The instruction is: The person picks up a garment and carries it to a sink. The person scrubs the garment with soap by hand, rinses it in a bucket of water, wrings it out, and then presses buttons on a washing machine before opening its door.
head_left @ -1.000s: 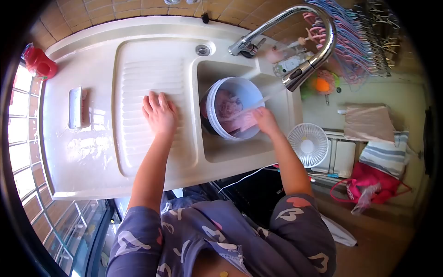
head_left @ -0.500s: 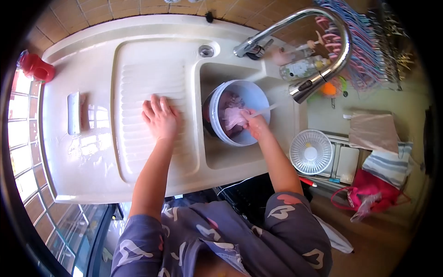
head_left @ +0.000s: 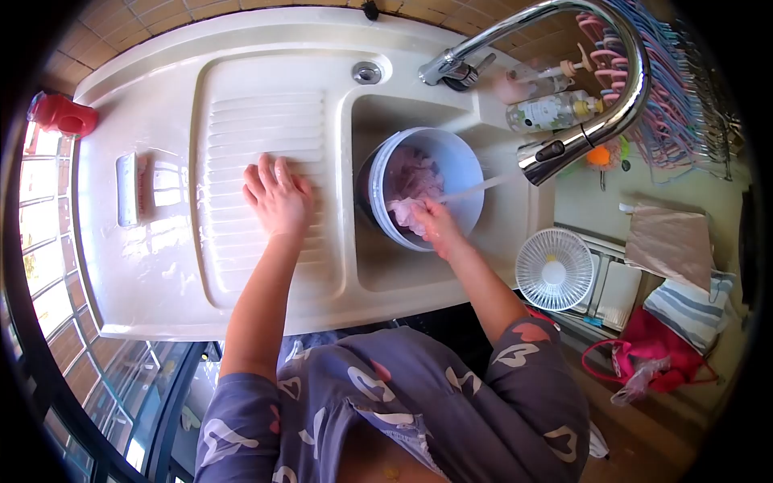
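Observation:
A white bucket (head_left: 469, 171) stands in the basin of the sink (head_left: 386, 278). Inside it lies wet pink cloth (head_left: 417, 179), and a stream of water falls in from the chrome faucet (head_left: 541, 161). My right hand (head_left: 441, 229) reaches over the near rim and is closed on a bunched part of the pink cloth. To the left, my left hand (head_left: 278, 197) rests flat on the ribbed washboard (head_left: 266, 121), fingers spread, holding nothing. The lower part of the cloth in the bucket cannot be made out.
A soap tray or brush (head_left: 127, 189) lies on the left ledge, with a red bottle (head_left: 68, 115) at the far corner. Pump bottles (head_left: 547, 111) and many hangers (head_left: 644, 80) sit behind the faucet. A white basket (head_left: 553, 270) and a red bag (head_left: 652, 350) are on the right.
The camera view has shifted slightly. My right hand has drawn the pink cloth toward the bucket's near rim and bunched it. My left hand stays flat on the washboard.

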Available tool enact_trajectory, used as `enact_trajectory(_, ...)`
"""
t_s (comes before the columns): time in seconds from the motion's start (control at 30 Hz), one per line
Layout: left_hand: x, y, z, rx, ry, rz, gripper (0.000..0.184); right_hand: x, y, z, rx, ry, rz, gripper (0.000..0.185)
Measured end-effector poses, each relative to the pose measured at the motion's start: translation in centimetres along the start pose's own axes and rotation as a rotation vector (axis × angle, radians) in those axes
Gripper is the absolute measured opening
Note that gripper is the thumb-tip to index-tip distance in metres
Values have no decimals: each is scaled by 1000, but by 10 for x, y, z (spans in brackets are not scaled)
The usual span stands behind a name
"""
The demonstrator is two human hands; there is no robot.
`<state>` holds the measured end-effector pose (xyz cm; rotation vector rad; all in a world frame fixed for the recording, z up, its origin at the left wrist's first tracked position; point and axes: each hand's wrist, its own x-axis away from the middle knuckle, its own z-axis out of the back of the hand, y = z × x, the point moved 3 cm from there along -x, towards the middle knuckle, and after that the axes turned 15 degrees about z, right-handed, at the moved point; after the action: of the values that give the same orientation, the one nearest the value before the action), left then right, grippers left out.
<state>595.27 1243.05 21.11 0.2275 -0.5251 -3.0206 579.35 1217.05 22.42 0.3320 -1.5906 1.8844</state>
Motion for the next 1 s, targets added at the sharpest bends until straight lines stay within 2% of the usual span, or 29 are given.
enact_trajectory(0.07,0,1,2,6,0,-4,42,8,-4,5,15,47,-21,36)
enact_trajectory(0.13,0,2,4,7,18,-11,42,17,-9,9,-93,224,-40,42)
enact_trajectory(0.23,1,2,4,-6,11,-11,43,17,4,20,-262,272,-59,48)
enact_trajectory(0.37,1,2,3,18,-18,4,41,19,7,34,-330,164,-71,49)
enact_trajectory(0.47,1,3,4,21,-8,-15,41,10,4,46,-179,118,31,50)
enact_trajectory(0.53,1,3,4,28,9,-16,40,-18,8,60,476,35,458,56)
enact_trajectory(0.57,1,4,4,25,9,-19,40,-43,25,68,472,36,459,56)
enact_trajectory(0.63,1,4,3,19,-2,-12,41,-97,63,83,937,81,433,64)
enact_trajectory(0.67,2,4,2,11,1,-6,41,-113,74,76,933,72,438,64)
enact_trajectory(0.73,1,3,1,-41,-4,-7,43,-144,90,43,1015,186,279,57)
enact_trajectory(0.77,0,3,0,-52,6,-3,43,-153,92,16,1007,178,291,57)
enact_trajectory(0.8,0,4,0,-57,-1,0,43,-157,98,-14,1211,142,225,55)
enact_trajectory(0.87,1,4,0,-79,-11,-4,42,-146,98,-37,1399,95,154,55)
enact_trajectory(0.93,0,6,1,-63,-18,-2,42,-130,74,-37,1644,-371,275,56)
enact_trajectory(0.97,1,7,1,-70,-15,-5,42,-139,84,-25,1637,-373,279,56)
enact_trajectory(1.0,0,8,2,-63,-13,-9,42,-152,89,-12,2033,-267,399,57)
